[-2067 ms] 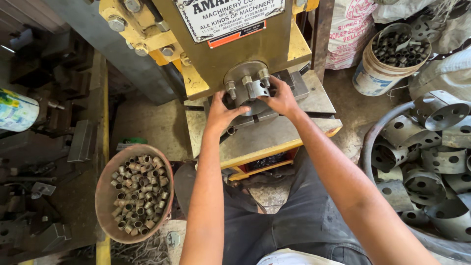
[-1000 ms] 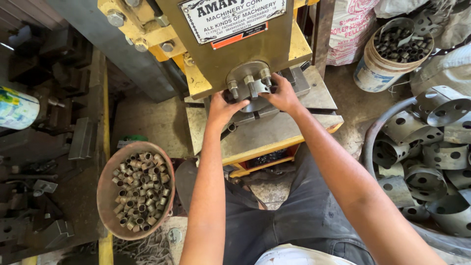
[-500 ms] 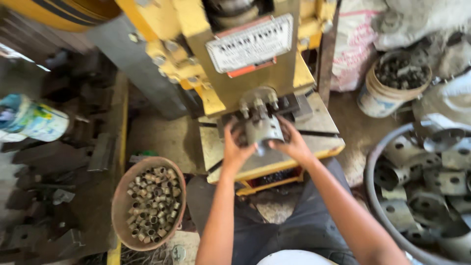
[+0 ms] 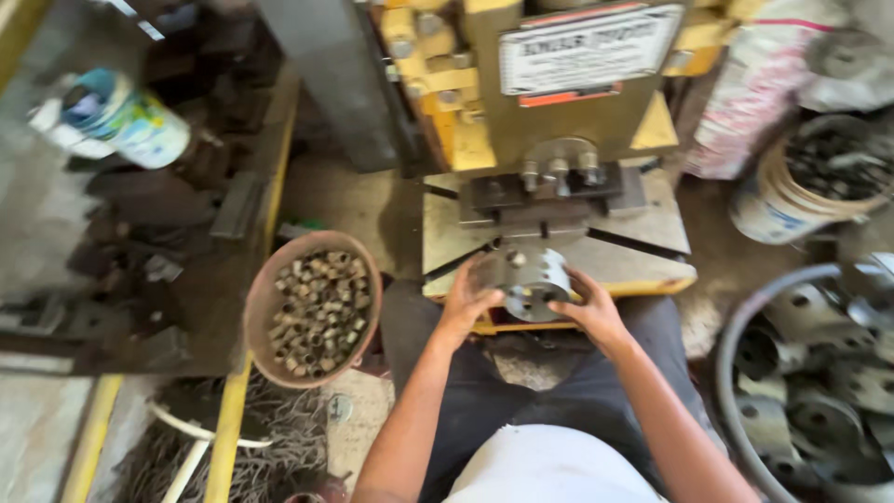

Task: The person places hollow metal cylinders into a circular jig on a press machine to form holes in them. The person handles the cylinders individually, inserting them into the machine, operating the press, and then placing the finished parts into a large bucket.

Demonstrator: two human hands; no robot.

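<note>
Metal part (image 4: 533, 282) (both hands), bowl (image 4: 264, 307) of sleeves (image 4: 321, 312)

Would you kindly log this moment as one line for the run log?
left hand: grips round grey metal part | right hand: grips same part | place: yellow press table front edge | nearby: round pan of small metal sleeves

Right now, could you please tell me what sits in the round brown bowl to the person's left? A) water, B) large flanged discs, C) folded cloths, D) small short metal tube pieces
D: the round brown bowl is heaped with small short metal tube pieces, while both hands, left hand and right hand, hold a grey metal fitting at the press table.
</note>
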